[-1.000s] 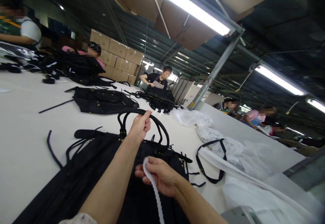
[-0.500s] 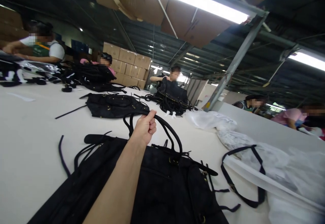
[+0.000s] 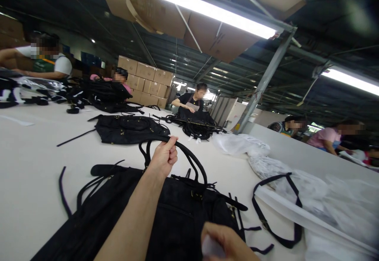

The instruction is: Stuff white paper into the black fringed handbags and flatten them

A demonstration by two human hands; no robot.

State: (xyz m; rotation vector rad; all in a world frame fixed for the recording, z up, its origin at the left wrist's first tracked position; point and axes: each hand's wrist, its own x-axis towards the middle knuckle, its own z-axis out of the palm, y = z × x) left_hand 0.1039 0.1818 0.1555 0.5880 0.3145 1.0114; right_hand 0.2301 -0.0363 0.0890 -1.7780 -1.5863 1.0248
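A large black bag [image 3: 177, 223] lies on the white table [image 3: 32, 174] in front of me, with loose straps at its sides. My left hand [image 3: 164, 156] is closed round the bag's black handle [image 3: 194, 156] and holds it up in an arch. Low in the picture, my right hand [image 3: 226, 241] is over the right part of the bag, its fingers curled round a small pale object [image 3: 212, 247]. Blur keeps me from telling what that object is. Another black bag [image 3: 130, 128] lies flat just beyond the handle.
A black strap with a buckle [image 3: 257, 213] lies on the right, beside clear plastic bags [image 3: 314, 190]. More black bags [image 3: 197, 124] are piled at the far side, near a person [image 3: 189, 101]. Other people work left and right. A metal post [image 3: 263, 83] rises at the right.
My right hand has come into view from below with the pale object. The left hand keeps its hold on the handle. Across the table, the person's arm has moved lower.
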